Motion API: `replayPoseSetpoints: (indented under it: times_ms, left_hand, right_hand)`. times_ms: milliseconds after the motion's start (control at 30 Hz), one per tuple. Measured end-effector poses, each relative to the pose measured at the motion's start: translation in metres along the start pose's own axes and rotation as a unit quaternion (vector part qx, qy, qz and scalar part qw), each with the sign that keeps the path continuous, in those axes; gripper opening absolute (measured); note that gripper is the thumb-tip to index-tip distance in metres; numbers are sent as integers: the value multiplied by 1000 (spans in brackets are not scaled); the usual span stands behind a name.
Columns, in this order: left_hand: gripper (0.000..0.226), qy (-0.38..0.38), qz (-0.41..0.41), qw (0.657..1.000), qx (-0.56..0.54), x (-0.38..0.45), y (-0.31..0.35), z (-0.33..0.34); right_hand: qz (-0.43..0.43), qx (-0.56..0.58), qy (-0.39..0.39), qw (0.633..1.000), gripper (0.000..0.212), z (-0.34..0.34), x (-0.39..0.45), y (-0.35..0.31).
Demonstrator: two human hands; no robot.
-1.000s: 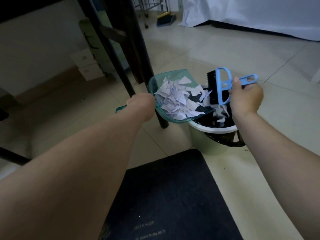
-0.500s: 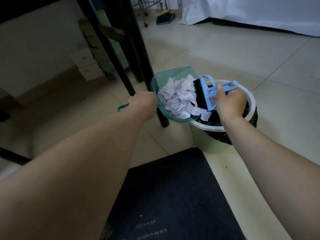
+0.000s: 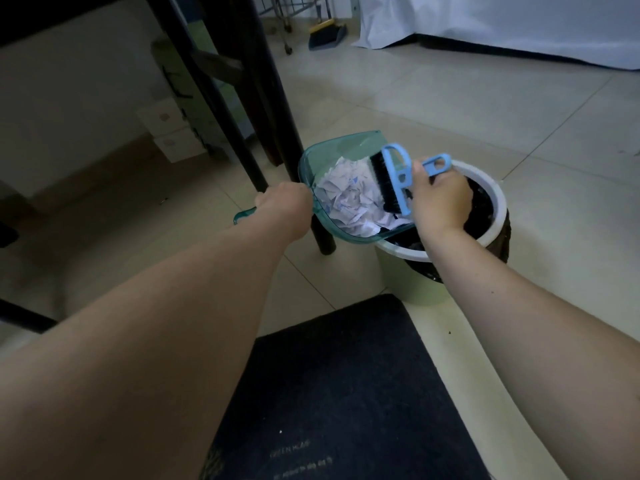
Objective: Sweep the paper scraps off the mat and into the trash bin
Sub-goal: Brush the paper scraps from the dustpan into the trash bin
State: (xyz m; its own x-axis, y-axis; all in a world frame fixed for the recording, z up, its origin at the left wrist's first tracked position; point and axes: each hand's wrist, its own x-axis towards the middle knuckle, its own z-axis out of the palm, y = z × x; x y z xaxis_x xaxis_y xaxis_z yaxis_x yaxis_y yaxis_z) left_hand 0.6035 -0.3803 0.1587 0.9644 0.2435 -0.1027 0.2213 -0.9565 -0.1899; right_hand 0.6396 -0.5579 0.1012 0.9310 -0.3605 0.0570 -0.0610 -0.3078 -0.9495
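Left hand (image 3: 285, 205): grips dustpan (image 3: 332, 154) handle, pan tilted over bin (image 3: 491, 206) rim. Right hand (image 3: 440, 202): grips brush (image 3: 393, 181), bristles on scraps (image 3: 346, 195). Mat (image 3: 346, 386): floor, beside bin.

brush (image 3: 389, 183) deeper in dustpan (image 3: 332, 157), over scraps (image 3: 346, 199)

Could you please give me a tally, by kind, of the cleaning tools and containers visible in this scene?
Small blue plastic hand brush with black bristles: 1
Translucent teal plastic dustpan: 1
Round pale green trash bin with a black liner: 1
Yellow-bristled broom with a grey dustpan, far back: 1 set
Total: 4
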Motion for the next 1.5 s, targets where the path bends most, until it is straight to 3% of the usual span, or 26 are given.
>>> replayPoseSetpoints:
  times_ms: [233,367,567,733,900,1133,1300,1400,1500]
  left_hand:
    - [12,-4,-5,1000,0,1,-1,-1]
    - [7,-4,-5,1000,4,1,0,-1]
    - [10,-2,-2,1000,-3,0,2,-1]
    - [12,2,3,1000,1,0,5,-2]
    - [16,5,2,1000,2,2,3,-2]
    - [12,4,-3,1000,-8,2,-1,2]
    - [4,1,-2,1000,-6,2,-2,0]
    - [7,-1,1,1000,5,1,-2,-1]
    - [7,-1,1,1000,9,0,-4,-2]
  right_hand:
    - [31,-19,80,996,32,-25,11,16]
    - [30,34,120,992,27,-29,12,8]
    - [10,117,29,993,20,-6,-9,-10]
    - [-2,45,-37,998,38,7,-18,0]
    - [34,-11,43,998,36,-13,-2,7]
    - [67,91,143,983,37,-26,6,-1]
    - [15,120,38,992,28,-3,-11,-12]
    - [4,61,-44,997,33,7,-18,-4]
    - [-1,4,-22,1000,36,3,-16,6]
